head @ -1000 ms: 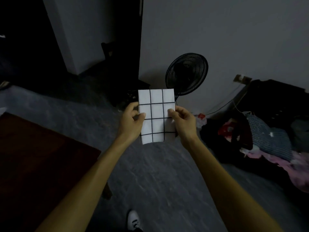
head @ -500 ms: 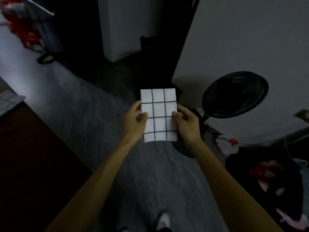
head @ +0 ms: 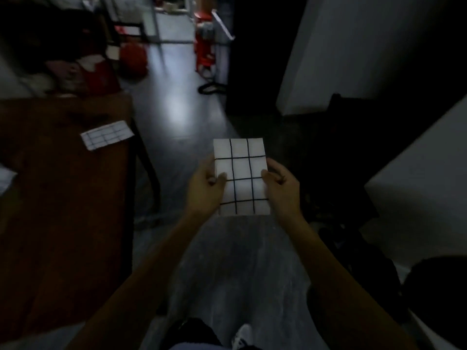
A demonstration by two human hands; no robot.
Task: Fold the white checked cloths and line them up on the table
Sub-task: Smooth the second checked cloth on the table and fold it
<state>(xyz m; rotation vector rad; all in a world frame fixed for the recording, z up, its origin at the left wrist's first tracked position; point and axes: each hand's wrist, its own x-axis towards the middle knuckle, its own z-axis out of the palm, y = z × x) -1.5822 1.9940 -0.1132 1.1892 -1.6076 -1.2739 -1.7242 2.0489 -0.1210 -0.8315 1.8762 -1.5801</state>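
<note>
A folded white checked cloth (head: 241, 176) is held up in front of me over the grey floor. My left hand (head: 206, 189) pinches its left edge and my right hand (head: 281, 186) pinches its right edge, thumbs on the front. On the dark brown table (head: 63, 210) at the left lies another folded checked cloth (head: 106, 135) near the table's far right corner. A further white cloth corner (head: 5, 176) shows at the table's left edge, cut off by the frame.
Red items (head: 132, 58) and clutter stand beyond the table. A white wall corner (head: 353, 54) and dark furniture (head: 348, 147) are on the right. A black fan (head: 434, 294) sits at the lower right. My shoe (head: 242, 335) is on the floor.
The view has swung left: the table with its folded cloth has come into sight and the fan has slid to the lower right. Both hands keep the same hold on the cloth.
</note>
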